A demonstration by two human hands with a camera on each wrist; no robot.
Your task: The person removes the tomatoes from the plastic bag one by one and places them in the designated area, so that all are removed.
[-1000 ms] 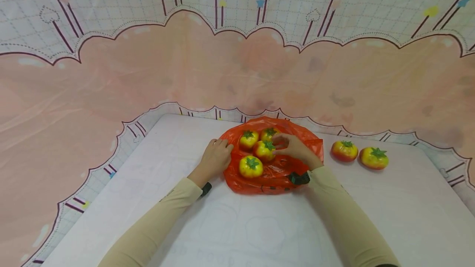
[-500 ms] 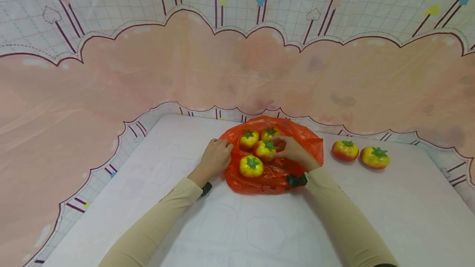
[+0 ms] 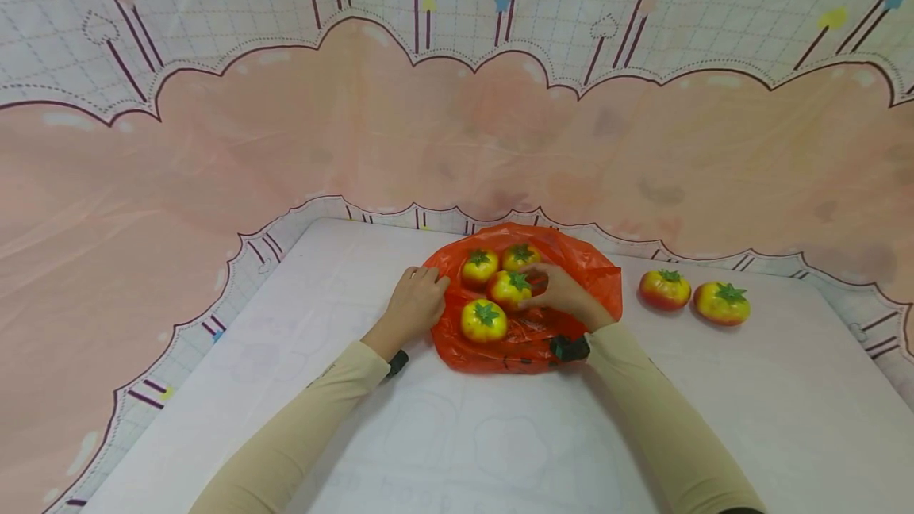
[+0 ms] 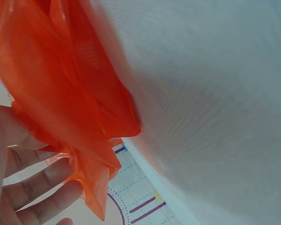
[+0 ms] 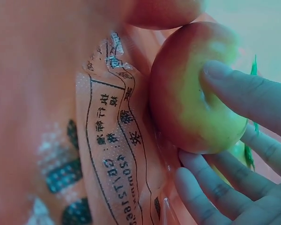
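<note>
bag: 1 orange plastic bag (image 3: 524, 339) lying spread on the white table (image 3: 750, 419), mid-table toward the far edge; black print visible on it in right wrist view (image 5: 107, 136)
fruit total: 6 toy persimmons, yellow-red with green leaf caps
fruit on bag: 4, being far-left persimmon (image 3: 479, 266), far-right persimmon (image 3: 520, 257), middle persimmon (image 3: 508, 289), near persimmon (image 3: 483, 320)
fruit off bag: 2 on the bare table right of the bag, side by side, inner loose persimmon (image 3: 664, 289) and outer loose persimmon (image 3: 722, 302), well apart from both hands
left hand: left hand (image 3: 416, 304) at the bag's left edge, fingers curled round a bunched fold of the plastic; left wrist view shows the orange film (image 4: 79, 117) gathered against the palm and fingers (image 4: 33, 187)
right hand: right hand (image 3: 564, 292) over the bag's right half, fingers bent round the middle persimmon; right wrist view shows fingertips (image 5: 243, 93) on the fruit's skin (image 5: 187, 93) with other fingers below it, so grasping it
middle persimmon position: on the bag, touching or just beside the far pair, cannot tell if lifted
sleeves: 2 beige sleeves, 1 dark wrist strap on each
backdrop: 1 pink and white printed cloth (image 3: 457, 117) behind and around the table
</note>
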